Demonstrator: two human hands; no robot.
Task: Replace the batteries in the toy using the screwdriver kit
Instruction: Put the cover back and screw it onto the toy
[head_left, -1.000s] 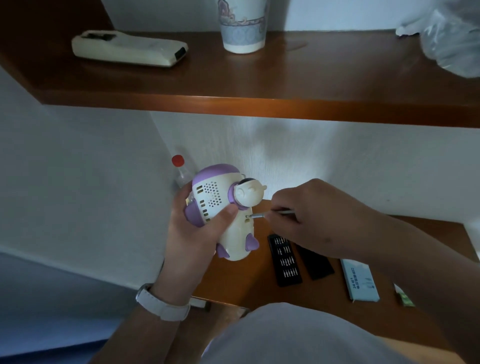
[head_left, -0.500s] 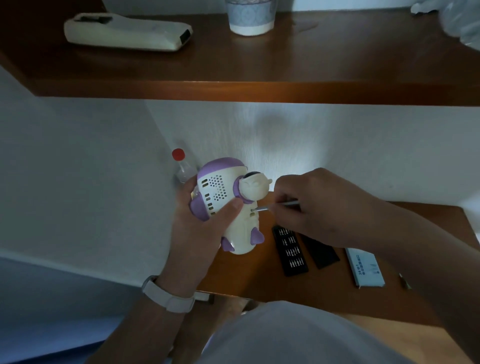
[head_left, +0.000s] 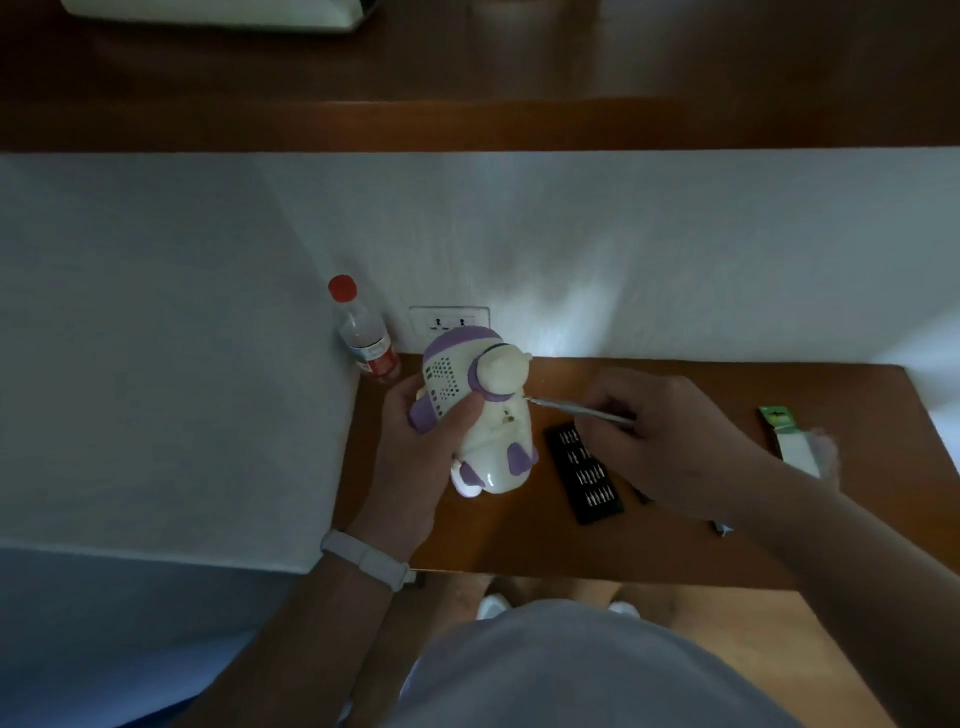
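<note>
A white and purple toy is held above the brown table by my left hand, thumb across its perforated side. My right hand pinches a thin silver screwdriver, whose tip sits just off the toy's side, below its round head. The black tray of screwdriver bits lies on the table just right of the toy, partly under my right hand. A green and white battery pack lies at the table's right end.
A clear bottle with a red cap stands in the table's back left corner beside a wall socket. A dark wooden shelf overhangs above. A white wall closes the left side. My knees and shoes show below the table's front edge.
The view has tilted down, revealing the bottle and the socket. My right hand drew back to the right, so the screwdriver tip has left the toy's screw hole. The toy stays in my left hand.
</note>
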